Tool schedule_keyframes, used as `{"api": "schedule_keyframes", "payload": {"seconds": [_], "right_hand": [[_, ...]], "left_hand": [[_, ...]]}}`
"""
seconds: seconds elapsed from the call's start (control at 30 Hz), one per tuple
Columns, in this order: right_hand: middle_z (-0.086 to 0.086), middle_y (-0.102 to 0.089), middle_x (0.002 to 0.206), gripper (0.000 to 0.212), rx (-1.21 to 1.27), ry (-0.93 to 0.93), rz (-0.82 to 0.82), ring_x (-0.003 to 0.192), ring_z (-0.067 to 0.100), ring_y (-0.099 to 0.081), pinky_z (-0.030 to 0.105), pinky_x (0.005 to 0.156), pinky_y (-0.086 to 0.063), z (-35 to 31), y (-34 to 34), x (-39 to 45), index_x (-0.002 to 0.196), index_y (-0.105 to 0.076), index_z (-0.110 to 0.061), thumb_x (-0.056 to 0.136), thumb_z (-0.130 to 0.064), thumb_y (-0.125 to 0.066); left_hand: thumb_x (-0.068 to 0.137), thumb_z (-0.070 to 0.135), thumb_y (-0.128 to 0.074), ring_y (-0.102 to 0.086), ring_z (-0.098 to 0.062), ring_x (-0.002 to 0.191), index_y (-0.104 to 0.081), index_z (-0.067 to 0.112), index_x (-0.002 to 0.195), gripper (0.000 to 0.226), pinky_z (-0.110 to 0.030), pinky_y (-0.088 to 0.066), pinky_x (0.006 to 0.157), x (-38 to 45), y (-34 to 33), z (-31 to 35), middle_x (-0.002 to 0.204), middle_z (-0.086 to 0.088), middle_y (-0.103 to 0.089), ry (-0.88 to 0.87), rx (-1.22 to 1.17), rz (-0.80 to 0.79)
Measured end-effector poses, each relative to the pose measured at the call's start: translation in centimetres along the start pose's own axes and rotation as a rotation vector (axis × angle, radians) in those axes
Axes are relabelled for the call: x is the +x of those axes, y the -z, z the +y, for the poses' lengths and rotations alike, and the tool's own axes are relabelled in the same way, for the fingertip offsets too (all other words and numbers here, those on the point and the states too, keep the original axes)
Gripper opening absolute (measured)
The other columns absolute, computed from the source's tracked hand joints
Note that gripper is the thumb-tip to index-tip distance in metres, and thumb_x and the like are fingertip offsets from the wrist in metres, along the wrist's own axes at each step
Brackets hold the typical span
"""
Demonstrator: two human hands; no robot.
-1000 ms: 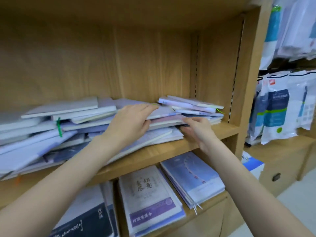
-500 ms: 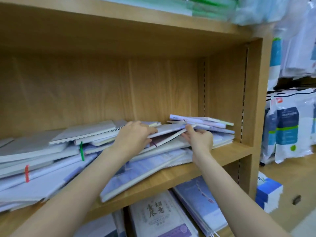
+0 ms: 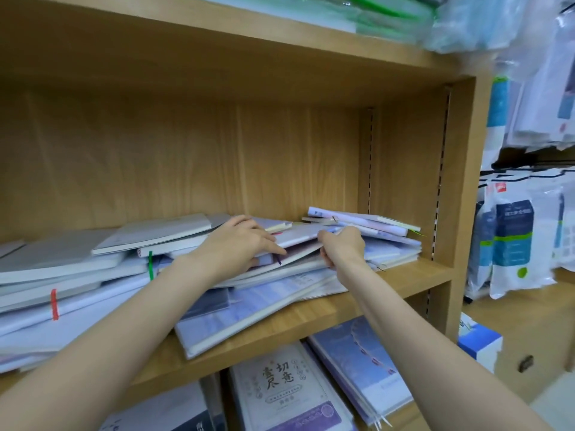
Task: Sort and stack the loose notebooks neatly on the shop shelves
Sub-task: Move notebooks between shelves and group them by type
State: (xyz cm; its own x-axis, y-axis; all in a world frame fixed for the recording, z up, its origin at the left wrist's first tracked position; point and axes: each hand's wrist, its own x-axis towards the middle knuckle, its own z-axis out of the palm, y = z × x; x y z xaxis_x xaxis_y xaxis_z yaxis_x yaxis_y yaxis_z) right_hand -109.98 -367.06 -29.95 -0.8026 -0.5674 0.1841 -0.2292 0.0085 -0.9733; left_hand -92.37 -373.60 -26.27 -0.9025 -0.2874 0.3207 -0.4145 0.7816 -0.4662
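A messy pile of pale grey, white and lilac notebooks (image 3: 102, 265) covers the wooden shelf board (image 3: 404, 278). Near the pile's middle lies a white notebook (image 3: 298, 236) with its front edge lifted. My left hand (image 3: 239, 244) grips its left part, fingers over the top and thumb at the edge. My right hand (image 3: 342, 247) pinches its right front corner. A smaller stack of lilac notebooks (image 3: 373, 223) sits behind my right hand at the shelf's right end. One lilac notebook (image 3: 249, 315) sticks out over the shelf's front edge.
The shelf below holds stacks of notebooks, among them a lilac one with Chinese writing (image 3: 286, 390). Green and clear plastic packs (image 3: 389, 10) lie on the shelf above. White and blue packets (image 3: 513, 237) hang to the right of the shelf's side wall (image 3: 460, 197).
Both hands have gone from resting on the pile to taking hold of the white notebook, and its front edge has come up. The camera has tilted upward.
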Motion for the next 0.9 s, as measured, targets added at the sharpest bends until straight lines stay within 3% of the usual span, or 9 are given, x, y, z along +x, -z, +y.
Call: {"api": "schedule_keyframes", "payload": {"seconds": [0.1, 0.2, 0.27, 0.33, 0.43, 0.6, 0.67, 0.8, 0.9], "right_hand": [[0.007, -0.053, 0.063, 0.022, -0.234, 0.079, -0.034, 0.057, 0.024, -0.047, 0.027, 0.053, -0.036, -1.0, 1.3, 0.0, 0.066, -0.048, -0.008, 0.084, -0.021, -0.054], [0.005, -0.048, 0.057, 0.030, -0.273, 0.108, -0.034, 0.063, 0.025, -0.048, 0.027, 0.051, -0.033, -1.7, 1.7, -0.1, 0.061, -0.044, -0.010, 0.086, -0.022, -0.054], [0.002, -0.046, 0.054, 0.029, -0.220, 0.116, -0.042, 0.060, 0.019, -0.050, 0.026, 0.049, -0.032, -1.6, 1.2, -0.3, 0.064, -0.040, -0.012, 0.087, -0.022, -0.056], [0.005, -0.055, 0.065, 0.020, -0.115, 0.084, -0.067, 0.050, 0.009, -0.055, 0.020, 0.048, -0.039, -1.3, 0.3, -1.0, 0.082, -0.042, -0.010, 0.088, -0.019, -0.059], [0.014, -0.054, 0.104, 0.039, 0.196, -0.086, -0.096, 0.066, 0.027, -0.068, 0.029, 0.061, -0.057, -0.7, -1.8, -2.0, 0.110, -0.028, -0.010, 0.088, -0.010, -0.061], [0.017, -0.055, 0.119, 0.039, 0.209, -0.071, 0.023, 0.092, 0.038, -0.065, 0.039, 0.075, -0.057, 0.4, -4.3, -2.4, 0.120, -0.023, -0.012, 0.091, -0.008, -0.050], [0.011, -0.053, 0.117, 0.041, 0.281, -0.060, 0.044, 0.088, 0.037, -0.065, 0.028, 0.063, -0.057, 1.1, -4.1, -2.6, 0.124, -0.025, -0.017, 0.091, -0.008, -0.048], [0.005, -0.057, 0.108, 0.048, 0.374, 0.069, 0.082, 0.092, 0.040, -0.065, 0.047, 0.081, -0.054, 2.1, -2.3, -2.8, 0.125, -0.033, -0.023, 0.083, -0.017, -0.054], [-0.001, -0.055, 0.087, 0.037, 0.432, 0.143, 0.148, 0.076, 0.027, -0.068, 0.047, 0.075, -0.055, 2.7, 1.1, -3.2, 0.117, -0.041, -0.018, 0.084, -0.012, -0.056]], "left_hand": [[0.095, 0.022, -0.051, -0.031, -0.006, 0.130, -0.038, 0.046, 0.136, 0.049, -0.021, -0.009, 0.107, 0.0, 0.1, 0.2, 0.144, 0.018, -0.038, 0.017, -0.002, 0.000], [0.095, 0.018, -0.050, -0.032, -0.007, 0.129, -0.039, 0.044, 0.136, 0.050, -0.021, -0.010, 0.106, -0.1, 0.2, 0.4, 0.143, 0.017, -0.039, 0.036, -0.020, -0.003], [0.095, 0.018, -0.049, -0.032, -0.007, 0.129, -0.040, 0.043, 0.136, 0.049, -0.021, -0.010, 0.107, -0.2, 0.2, 0.5, 0.143, 0.016, -0.040, 0.043, -0.027, -0.001], [0.094, 0.018, -0.050, -0.032, -0.008, 0.129, -0.041, 0.043, 0.136, 0.049, -0.022, -0.009, 0.107, -0.2, 0.0, 0.4, 0.143, 0.016, -0.041, 0.041, -0.035, 0.002], [0.092, 0.018, -0.051, -0.030, -0.008, 0.130, -0.041, 0.044, 0.135, 0.051, -0.023, -0.008, 0.108, -0.1, -0.1, 0.2, 0.143, 0.018, -0.040, 0.043, -0.034, 0.010], [0.092, 0.020, -0.051, -0.030, -0.008, 0.129, -0.042, 0.047, 0.133, 0.050, -0.022, -0.010, 0.105, 0.1, -0.5, 0.0, 0.141, 0.021, -0.041, 0.051, -0.018, 0.028], [0.091, 0.020, -0.053, -0.030, -0.008, 0.128, -0.044, 0.047, 0.132, 0.050, -0.022, -0.010, 0.104, 0.1, -0.4, 0.0, 0.140, 0.021, -0.042, 0.052, -0.017, 0.034], [0.090, 0.019, -0.054, -0.030, -0.007, 0.128, -0.044, 0.047, 0.131, 0.050, -0.021, -0.006, 0.104, 0.1, 0.0, -0.2, 0.139, 0.020, -0.043, 0.049, -0.040, 0.013], [0.092, 0.018, -0.050, -0.029, -0.008, 0.129, -0.042, 0.046, 0.133, 0.050, -0.022, -0.004, 0.106, 0.0, 0.0, -0.1, 0.140, 0.018, -0.042, 0.052, -0.037, -0.026]]}}
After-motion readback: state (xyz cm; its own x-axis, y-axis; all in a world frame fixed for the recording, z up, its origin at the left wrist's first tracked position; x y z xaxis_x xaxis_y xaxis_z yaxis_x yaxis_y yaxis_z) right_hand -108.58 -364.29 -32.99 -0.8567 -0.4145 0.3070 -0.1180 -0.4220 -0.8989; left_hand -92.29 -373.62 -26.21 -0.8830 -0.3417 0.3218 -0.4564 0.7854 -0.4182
